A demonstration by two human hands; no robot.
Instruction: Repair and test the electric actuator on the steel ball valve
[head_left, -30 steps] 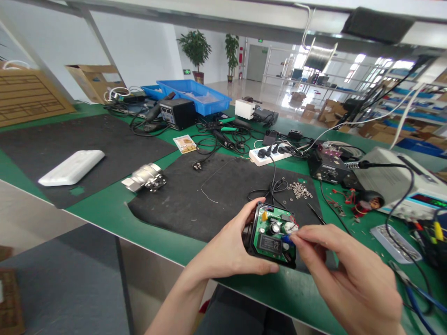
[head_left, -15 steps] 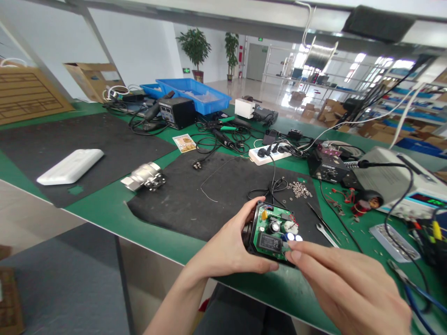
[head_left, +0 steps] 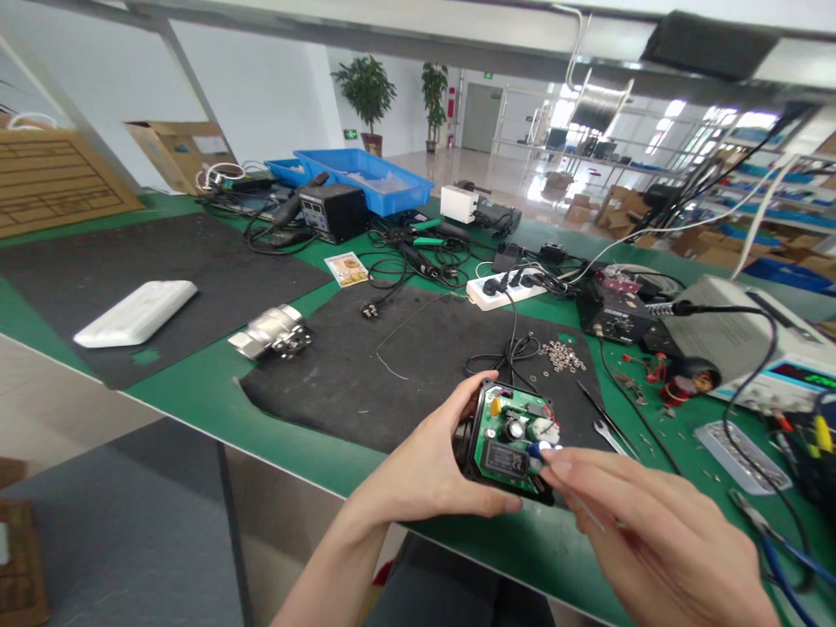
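My left hand [head_left: 434, 470] is wrapped round a black square housing [head_left: 471, 472], thumb along its near side and fingers behind it. Inside, facing up, sits a green circuit board [head_left: 506, 409] with a black block component, capacitors and red wires. At the housing's near right corner, the fingertips of my right hand [head_left: 653, 522] are pinched together beside the blue-and-white capacitors. From under these fingers sticks out a thin metal piece [head_left: 591, 514]; its kind and its other end are hidden.
Behind the housing lie a coiled cable [head_left: 513, 353] and small nuts [head_left: 562, 355]. To the right are a wrench [head_left: 609, 437], a parts tray [head_left: 743, 457] and pliers [head_left: 751, 514]. A metal valve [head_left: 273, 333] and a white case [head_left: 136, 313] lie left.
My right fingers have shifted slightly right and tilted, and the thin metal piece now shows beneath them. The left hand and the housing stay nearly in place.
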